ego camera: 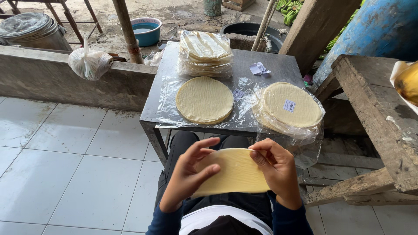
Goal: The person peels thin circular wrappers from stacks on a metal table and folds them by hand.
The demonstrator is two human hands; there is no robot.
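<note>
Left hand (187, 176) and right hand (276, 167) both grip a thin round wafer (235, 174) at its edges, fingers curled; at twelve o'clock, wafer stacks (204, 99) lie on the counter (278, 69).

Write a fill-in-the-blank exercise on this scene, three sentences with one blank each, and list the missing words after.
1. The left hand and the right hand together hold one pale yellow ____ disc.
2. On the grey table, the bare stack of discs lies on a sheet of clear ____.
3. The wrapped stack at the table's right edge carries a small ____ label on top.

Missing words: round; plastic; white
</note>
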